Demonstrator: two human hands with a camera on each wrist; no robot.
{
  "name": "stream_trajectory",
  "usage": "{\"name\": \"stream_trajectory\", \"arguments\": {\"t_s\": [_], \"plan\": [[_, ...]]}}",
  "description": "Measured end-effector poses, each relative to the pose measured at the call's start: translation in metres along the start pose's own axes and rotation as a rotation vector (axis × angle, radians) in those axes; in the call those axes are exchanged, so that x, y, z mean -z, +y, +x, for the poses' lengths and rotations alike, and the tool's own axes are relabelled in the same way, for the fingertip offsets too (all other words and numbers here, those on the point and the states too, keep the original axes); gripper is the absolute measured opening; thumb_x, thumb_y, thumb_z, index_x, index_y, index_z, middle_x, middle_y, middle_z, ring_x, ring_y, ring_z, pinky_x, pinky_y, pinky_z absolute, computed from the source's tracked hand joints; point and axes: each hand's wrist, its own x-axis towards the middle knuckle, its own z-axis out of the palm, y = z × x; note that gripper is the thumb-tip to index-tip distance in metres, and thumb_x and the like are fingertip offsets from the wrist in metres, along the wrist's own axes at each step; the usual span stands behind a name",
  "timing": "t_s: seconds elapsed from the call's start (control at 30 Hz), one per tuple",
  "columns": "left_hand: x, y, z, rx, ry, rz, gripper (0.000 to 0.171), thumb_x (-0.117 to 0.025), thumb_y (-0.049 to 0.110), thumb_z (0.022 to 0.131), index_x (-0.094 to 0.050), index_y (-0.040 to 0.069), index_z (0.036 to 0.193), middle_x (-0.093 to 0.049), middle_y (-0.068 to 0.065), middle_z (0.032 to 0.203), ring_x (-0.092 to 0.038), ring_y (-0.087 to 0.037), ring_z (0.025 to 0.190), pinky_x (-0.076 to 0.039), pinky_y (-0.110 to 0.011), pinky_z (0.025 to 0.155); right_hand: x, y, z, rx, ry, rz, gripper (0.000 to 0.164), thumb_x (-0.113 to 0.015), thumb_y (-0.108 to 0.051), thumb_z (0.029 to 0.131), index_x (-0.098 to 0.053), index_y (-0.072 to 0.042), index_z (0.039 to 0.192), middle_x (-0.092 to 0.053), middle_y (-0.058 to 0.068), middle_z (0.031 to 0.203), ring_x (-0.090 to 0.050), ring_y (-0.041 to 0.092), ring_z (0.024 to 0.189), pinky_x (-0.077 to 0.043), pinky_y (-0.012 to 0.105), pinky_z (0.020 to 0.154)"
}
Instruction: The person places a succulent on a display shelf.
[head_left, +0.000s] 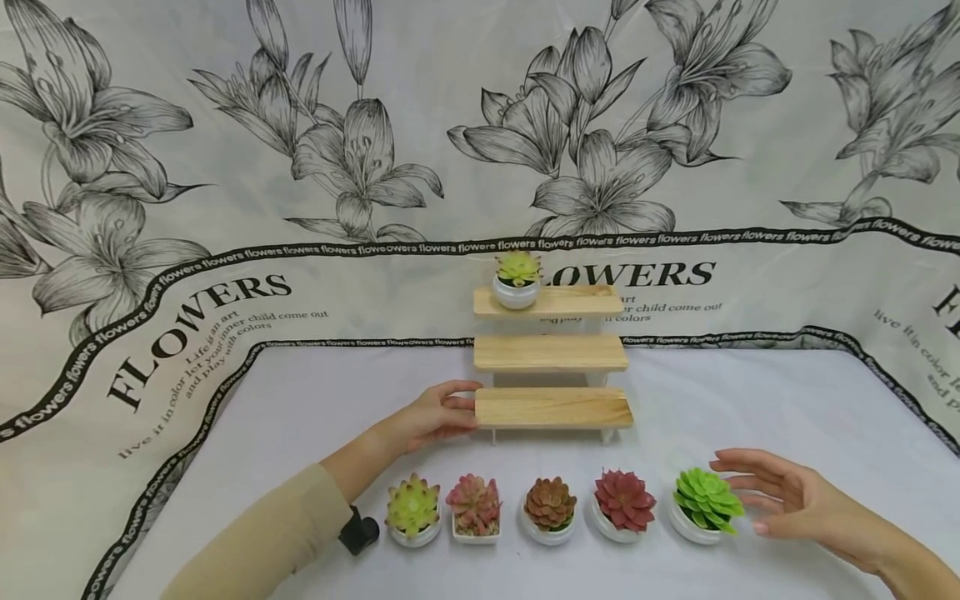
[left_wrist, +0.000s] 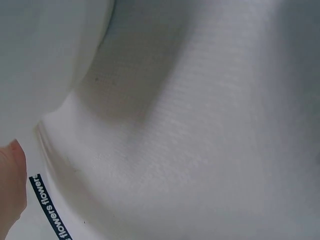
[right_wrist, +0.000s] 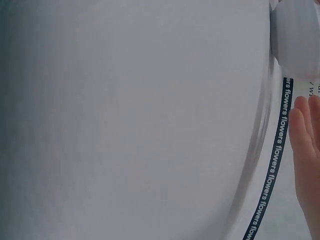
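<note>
My left hand (head_left: 438, 417) grips the left end of a wooden three-tier display stand (head_left: 555, 408) at its lowest board. In the left wrist view only a bit of that hand (left_wrist: 11, 185) shows at the left edge. My right hand (head_left: 795, 500) reaches in from the right, its fingers spread and gently bent beside a bright green potted succulent (head_left: 707, 498). Nothing is held in it. In the right wrist view its fingers (right_wrist: 301, 135) stand near a white pot (right_wrist: 299, 40). A yellow-green succulent (head_left: 517, 279) in a round white pot sits on the top board's left end.
Left of the green plant, a row holds a dark red succulent (head_left: 624, 500), a brown one (head_left: 550, 504), a pink one (head_left: 476, 504) in a square pot and a yellow-green one (head_left: 413, 507). A small black object (head_left: 358, 532) lies by the left sleeve. Flower-printed cloth (head_left: 390, 292) hangs behind.
</note>
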Motion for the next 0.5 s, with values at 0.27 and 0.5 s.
{"name": "stream_trajectory", "arguments": {"t_s": [0.27, 0.5], "plan": [[0.0022, 0.0039, -0.0022, 0.004, 0.006, -0.001, 0.060, -0.058, -0.010, 0.085, -0.036, 0.001, 0.140, -0.056, -0.018, 0.116, -0.060, -0.017, 0.091, -0.053, -0.029, 0.083, -0.0075, 0.0047, 0.0063, 0.070, 0.001, -0.082, 0.066, -0.048, 0.017, 0.085, -0.021, 0.005, 0.143, -0.043, -0.008, 0.141, -0.045, 0.005, 0.121, -0.043, 0.020, 0.095], [0.0014, 0.0022, -0.0010, -0.004, -0.014, -0.013, 0.059, -0.057, -0.010, 0.086, -0.036, 0.000, 0.140, -0.055, -0.018, 0.115, -0.060, -0.017, 0.091, -0.052, -0.030, 0.084, -0.0107, 0.0003, 0.0059, -0.011, 0.031, -0.094, 0.065, -0.052, 0.012, 0.086, -0.024, 0.003, 0.143, -0.044, -0.016, 0.138, -0.041, -0.005, 0.120, -0.040, 0.014, 0.094]]}}
